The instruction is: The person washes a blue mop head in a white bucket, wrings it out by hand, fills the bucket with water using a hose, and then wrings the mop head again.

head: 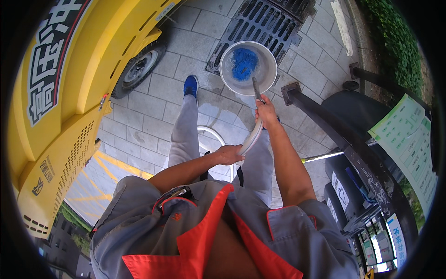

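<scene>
A clear plastic hose with a thin coloured stripe runs between my two hands, and a loop of it rests on the paving. My left hand is closed around its lower stretch in front of my thighs. Further forward, my right hand grips the hose near a dark metal nozzle. The nozzle's tip reaches over the near rim into a round white bucket. A blue, shaggy mass that may be a mop head or cloth lies at the bucket's bottom, apparently wet.
Partly behind the bucket is a metal drain grate. A yellow vehicle with a black tyre stands to my left. On the right are a dark metal frame, dark bins and a hedge. Wet patches mark the paving.
</scene>
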{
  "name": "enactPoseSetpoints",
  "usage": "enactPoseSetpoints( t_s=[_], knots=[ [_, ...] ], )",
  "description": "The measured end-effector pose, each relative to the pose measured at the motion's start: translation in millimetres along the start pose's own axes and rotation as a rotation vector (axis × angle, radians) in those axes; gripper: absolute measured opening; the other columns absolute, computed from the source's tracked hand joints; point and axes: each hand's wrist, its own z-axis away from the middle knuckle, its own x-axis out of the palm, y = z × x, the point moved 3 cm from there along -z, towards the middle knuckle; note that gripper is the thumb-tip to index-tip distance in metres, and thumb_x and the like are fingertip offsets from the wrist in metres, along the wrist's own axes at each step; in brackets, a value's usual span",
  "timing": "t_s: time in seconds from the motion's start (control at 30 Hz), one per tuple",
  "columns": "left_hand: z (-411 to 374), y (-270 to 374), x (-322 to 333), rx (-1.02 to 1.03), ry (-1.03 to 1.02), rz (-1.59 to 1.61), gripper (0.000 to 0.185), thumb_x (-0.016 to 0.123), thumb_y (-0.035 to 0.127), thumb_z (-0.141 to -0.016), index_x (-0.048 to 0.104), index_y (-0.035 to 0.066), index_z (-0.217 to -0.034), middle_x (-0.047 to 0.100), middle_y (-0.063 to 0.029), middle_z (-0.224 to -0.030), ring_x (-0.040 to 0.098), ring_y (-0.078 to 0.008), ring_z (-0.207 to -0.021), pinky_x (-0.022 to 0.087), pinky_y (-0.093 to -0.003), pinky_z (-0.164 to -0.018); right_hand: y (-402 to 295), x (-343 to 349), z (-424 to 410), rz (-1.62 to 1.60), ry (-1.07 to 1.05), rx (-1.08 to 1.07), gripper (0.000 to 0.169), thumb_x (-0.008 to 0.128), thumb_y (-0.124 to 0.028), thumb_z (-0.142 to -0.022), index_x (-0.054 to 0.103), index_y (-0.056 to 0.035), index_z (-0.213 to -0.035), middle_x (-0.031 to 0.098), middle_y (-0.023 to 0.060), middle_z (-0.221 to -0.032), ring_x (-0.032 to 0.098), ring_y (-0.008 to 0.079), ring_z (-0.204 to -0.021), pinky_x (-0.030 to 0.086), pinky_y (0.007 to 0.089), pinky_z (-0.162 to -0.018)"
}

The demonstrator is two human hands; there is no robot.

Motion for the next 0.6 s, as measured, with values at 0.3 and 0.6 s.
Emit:
enactPoseSetpoints(
  t_s=[0.3,0.6],
  knots=[
    [-2.1,-2.7,4.2,-0.007,0.023,0.023,0.052,0.059,0.041,-0.093,0.050,0.003,-0.127,0.065,-0.0237,-0.111,0.062,-0.0413,-0.106,0.047,-0.0473,-0.091,-0.9,3.0,2.7,-0.007,-0.003,-0.009,0.056,0.058,-0.025,-0.097,0.037,-0.0202,-0.148,0.050,0.0031,-0.064,0.045,0.0144,-0.047,0.041,0.0356,-0.042],
    [-4.5,-4.6,1.9,0.004,0.006,0.047,0.053,0.058,0.038,-0.095,0.046,0.002,-0.133,0.064,-0.0250,-0.110,0.061,-0.0408,-0.108,0.046,-0.0451,-0.093,-5.3,4.9,2.8,-0.006,0.054,-0.014,0.055,0.058,-0.024,-0.097,0.036,-0.0205,-0.147,0.051,0.0034,-0.066,0.045,0.0142,-0.047,0.041,0.0351,-0.041]
  ],
)
